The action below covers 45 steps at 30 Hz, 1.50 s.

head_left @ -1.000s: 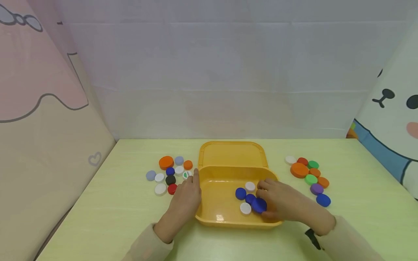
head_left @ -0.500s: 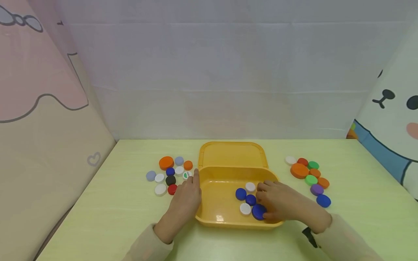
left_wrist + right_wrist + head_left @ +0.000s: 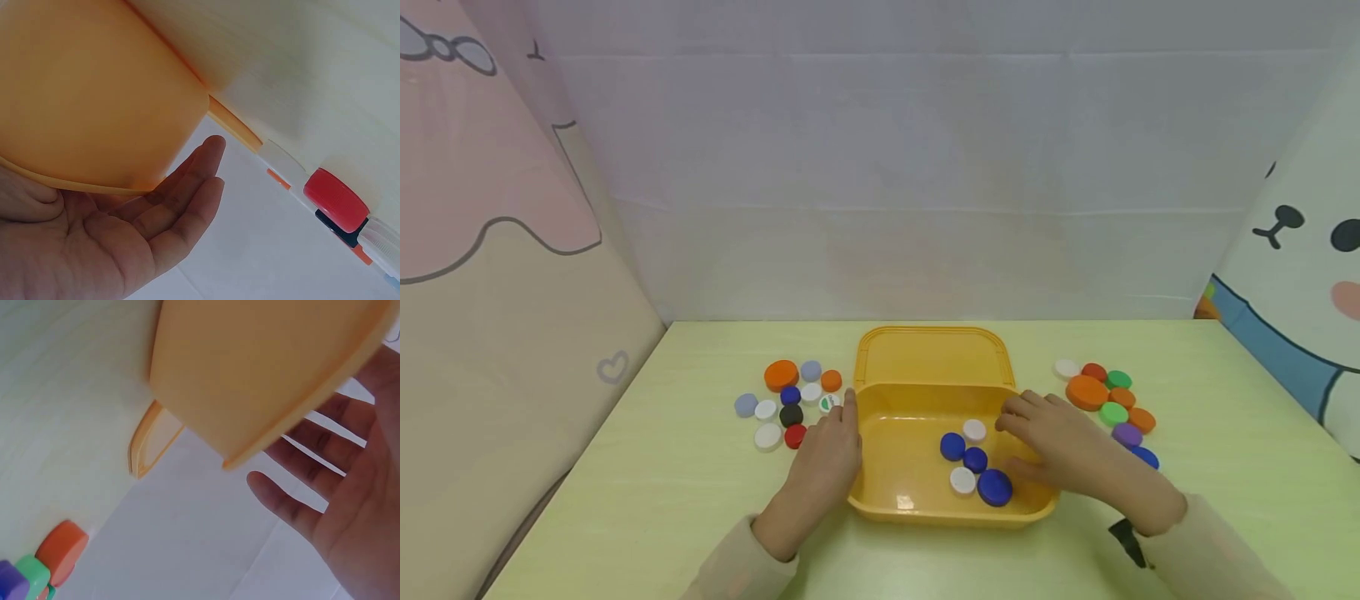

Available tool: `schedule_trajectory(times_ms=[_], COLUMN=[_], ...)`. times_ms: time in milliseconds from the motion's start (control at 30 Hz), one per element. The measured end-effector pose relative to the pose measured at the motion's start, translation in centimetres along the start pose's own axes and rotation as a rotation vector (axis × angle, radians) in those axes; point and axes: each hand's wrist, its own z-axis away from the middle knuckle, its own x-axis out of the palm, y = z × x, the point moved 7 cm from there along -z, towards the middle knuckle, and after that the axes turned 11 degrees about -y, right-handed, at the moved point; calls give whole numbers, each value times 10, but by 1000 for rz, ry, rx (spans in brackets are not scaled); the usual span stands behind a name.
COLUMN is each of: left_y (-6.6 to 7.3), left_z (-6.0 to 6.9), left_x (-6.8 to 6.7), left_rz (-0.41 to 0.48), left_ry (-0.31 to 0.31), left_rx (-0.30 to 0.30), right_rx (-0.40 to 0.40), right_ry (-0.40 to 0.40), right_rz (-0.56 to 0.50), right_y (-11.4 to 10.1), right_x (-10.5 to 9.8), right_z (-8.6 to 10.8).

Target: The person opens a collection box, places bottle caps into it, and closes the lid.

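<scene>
A yellow plastic box (image 3: pixel 902 450) stands in the middle of the table in the head view. Inside, toward its right half, lie a large blue bottle cap (image 3: pixel 995 487), smaller blue caps (image 3: pixel 952 447) and white caps (image 3: pixel 962 481). My left hand (image 3: pixel 825 458) rests against the box's left rim, fingers extended along it; the left wrist view shows them lying loosely at the rim. Over the right rim hovers my right hand (image 3: pixel 1060 442), its fingers spread and slightly bent with nothing between them. The right wrist view shows this hand (image 3: pixel 350 481) beside the rim, palm bare.
A yellow lid (image 3: pixel 934 356) lies behind the box. Left of it sits a cluster of mixed caps, including an orange cap (image 3: pixel 782 376) and a red cap (image 3: pixel 795 436). Another cluster, with a purple cap (image 3: pixel 1127 434), is at the right. A pale wall covering (image 3: pixel 925 183) rises behind the table.
The large blue cap has shifted slightly toward the box's near side and lies free. My right hand has come away from it, up and to the right. My left hand stays put.
</scene>
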Motion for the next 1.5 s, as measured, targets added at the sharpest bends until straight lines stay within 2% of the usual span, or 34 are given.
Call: schedule_trajectory(times_ms=[100, 333, 500, 667, 833, 967, 1267, 1500], left_y=[0, -1, -1, -2, -2, -1, 0, 1], left_z=[0, -1, -1, -1, -1, -1, 1, 2], left_x=[0, 1, 1, 2, 2, 2, -1, -1], left_rz=[2, 13, 11, 20, 21, 17, 8, 3], left_ry=[4, -14, -14, -28, -33, -36, -15, -6], left_rx=[1, -22, -21, -25, -24, -22, -10, -4], right_rx=[11, -1, 40, 126, 246, 307, 381, 437], right_ry=[55, 265, 292, 226, 85, -7, -82, -171], right_rz=[10, 51, 52, 35, -25, -64, -93, -135], right_y=[7, 29, 51, 72, 92, 104, 122, 129], right_x=[-7, -23, -21, -9, 6, 18, 41, 55], right_z=[5, 27, 44, 57, 69, 79, 100, 106])
